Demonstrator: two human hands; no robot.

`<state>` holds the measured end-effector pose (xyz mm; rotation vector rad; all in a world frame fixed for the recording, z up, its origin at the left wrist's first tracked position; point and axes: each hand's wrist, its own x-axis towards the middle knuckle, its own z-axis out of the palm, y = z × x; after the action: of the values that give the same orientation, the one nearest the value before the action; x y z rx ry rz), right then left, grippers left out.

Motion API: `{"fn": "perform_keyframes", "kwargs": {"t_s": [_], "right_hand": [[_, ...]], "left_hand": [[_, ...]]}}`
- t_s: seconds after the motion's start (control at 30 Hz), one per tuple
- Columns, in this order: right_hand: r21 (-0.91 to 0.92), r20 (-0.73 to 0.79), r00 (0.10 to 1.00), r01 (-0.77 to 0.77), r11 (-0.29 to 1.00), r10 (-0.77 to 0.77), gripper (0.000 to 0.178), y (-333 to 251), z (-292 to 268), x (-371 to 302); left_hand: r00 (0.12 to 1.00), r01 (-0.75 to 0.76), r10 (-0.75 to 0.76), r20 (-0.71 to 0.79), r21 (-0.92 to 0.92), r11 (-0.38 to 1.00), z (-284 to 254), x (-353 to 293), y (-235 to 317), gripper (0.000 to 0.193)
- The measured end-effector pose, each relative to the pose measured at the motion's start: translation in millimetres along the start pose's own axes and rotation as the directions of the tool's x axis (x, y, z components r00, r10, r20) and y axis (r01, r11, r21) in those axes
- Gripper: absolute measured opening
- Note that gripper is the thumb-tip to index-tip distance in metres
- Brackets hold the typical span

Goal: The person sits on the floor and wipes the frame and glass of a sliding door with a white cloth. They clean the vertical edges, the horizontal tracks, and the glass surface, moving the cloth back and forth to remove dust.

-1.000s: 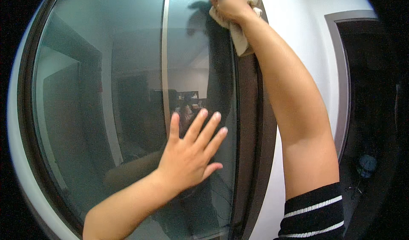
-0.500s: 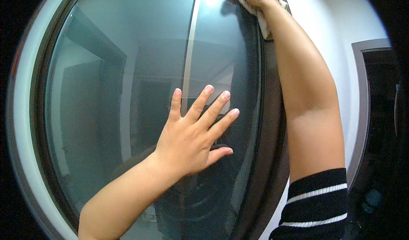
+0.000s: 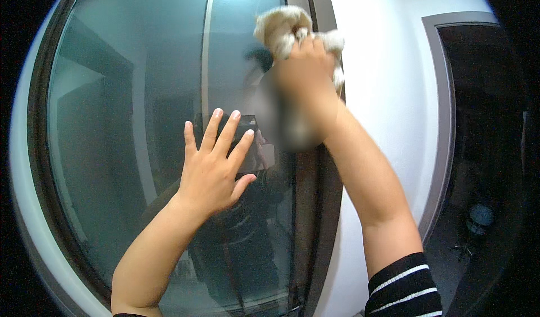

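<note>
Cloth (image 3: 284, 24), cream, bunched: held in the right hand (image 3: 306, 72), bulging above it. Dark frame (image 3: 320, 196): behind and below that hand. Left hand (image 3: 211, 179): lower left of it, splayed wide over glass panel (image 3: 124, 148). White wall (image 3: 382, 81): right of right hand.

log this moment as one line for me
left hand: open, spread before tall tinted glass panel | right hand: closed on crumpled cream cloth at dark brown frame | right: white wall, dark doorway

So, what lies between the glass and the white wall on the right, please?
In the head view, a dark brown frame, partly covered by the right hand.
</note>
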<state>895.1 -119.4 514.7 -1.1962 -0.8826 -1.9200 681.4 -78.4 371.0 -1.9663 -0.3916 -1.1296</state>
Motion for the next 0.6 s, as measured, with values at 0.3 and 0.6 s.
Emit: {"fn": "perform_keyframes", "kwargs": {"t_s": [0.3, 0.6], "right_hand": [[0.202, 0.252, 0.965, 0.016, 0.979, -0.068, 0.023, -41.4, -135.6, -252.1], [0.587, 0.660, 0.717, -0.310, 0.748, -0.221, 0.029, -16.4, -237.3, -318.9]], "left_hand": [[0.999, -0.043, 0.044, 0.010, -0.116, 0.992, 2.4, -39.4, 31.3, 0.064], [0.992, -0.122, 0.113, -0.054, -0.232, 0.965, 5.4, -48.1, 64.9, 0.052]]}}
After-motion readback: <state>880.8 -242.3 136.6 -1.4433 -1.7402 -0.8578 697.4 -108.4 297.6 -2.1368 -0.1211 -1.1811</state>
